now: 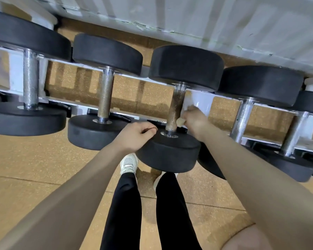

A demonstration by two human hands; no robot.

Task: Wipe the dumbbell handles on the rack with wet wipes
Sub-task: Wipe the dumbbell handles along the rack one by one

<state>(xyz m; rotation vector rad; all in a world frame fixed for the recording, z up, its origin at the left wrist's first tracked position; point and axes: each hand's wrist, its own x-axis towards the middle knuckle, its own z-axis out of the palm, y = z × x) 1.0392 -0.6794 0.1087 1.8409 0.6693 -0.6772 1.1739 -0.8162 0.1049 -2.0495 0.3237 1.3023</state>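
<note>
Lying across the white rack [201, 101] in the middle of the frame, the dumbbell [175, 109] being worked on has two thick black round heads and a knurled metal handle [174, 110] that looks darker and browner than the bright silver handles of its neighbours. Its far head sits just above centre; its near head hangs over the front rail, low in the centre.

At the right of the handle, the right hand [193, 121] has its fingers curled in and pinches a small pale folded wipe [181, 122], pressing it against the lower right side of the handle. Left of the near head, the left hand [134, 136] rests on the upper rim of that head, its fingers loosely curled with the tips near the metal collar; whether they actually grip the rim I cannot tell.

More dumbbells [105, 91] stand in a row to the left and right, the outermost ones cut off by the frame edges. Most of the wipe is hidden inside the right hand, and the right fingertips are out of sight behind the knuckles. Below, black trousers [123, 204] and a white shoe [128, 164] stand on a tan speckled floor [34, 159]; the other shoe is almost wholly hidden under the near head.
</note>
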